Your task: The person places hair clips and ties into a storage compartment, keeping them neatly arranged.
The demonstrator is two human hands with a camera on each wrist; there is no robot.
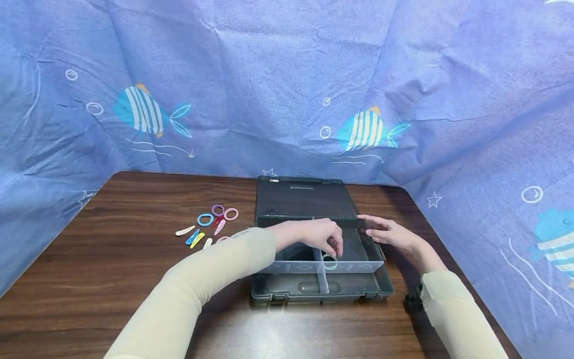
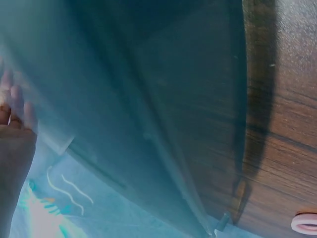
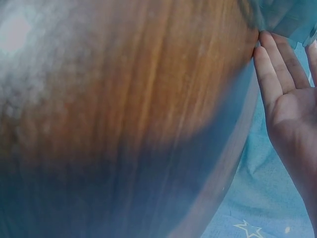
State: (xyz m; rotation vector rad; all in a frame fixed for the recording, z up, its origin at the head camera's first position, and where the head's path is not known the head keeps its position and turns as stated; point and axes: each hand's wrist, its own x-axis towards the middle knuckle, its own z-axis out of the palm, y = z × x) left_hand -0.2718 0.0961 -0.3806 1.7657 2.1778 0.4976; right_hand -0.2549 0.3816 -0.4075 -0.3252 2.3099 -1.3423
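My left hand (image 1: 319, 235) is inside the right-hand part of a dark translucent plastic box (image 1: 287, 295), fingers bent downward. Its fingertips pinch a pale green hair tie (image 1: 330, 262) at the top, close to the frosted upright divider (image 1: 322, 279). In the left wrist view the left hand (image 2: 17, 116) shows at the edge, partly behind the blurred box wall. My right hand (image 1: 394, 236) rests its extended fingers against the box's right side. The right wrist view shows that hand (image 3: 292, 99) with fingers nearly straight, touching the box corner (image 3: 290, 20).
The box lid (image 1: 305, 199) lies open toward the back. Left of the box, on the wooden table (image 1: 112, 279), are a blue hair tie (image 1: 205, 220), a purple one (image 1: 217, 210), a pink one (image 1: 231, 214) and several hair clips (image 1: 197, 240). A blue fish-patterned cloth (image 1: 269, 99) hangs behind.
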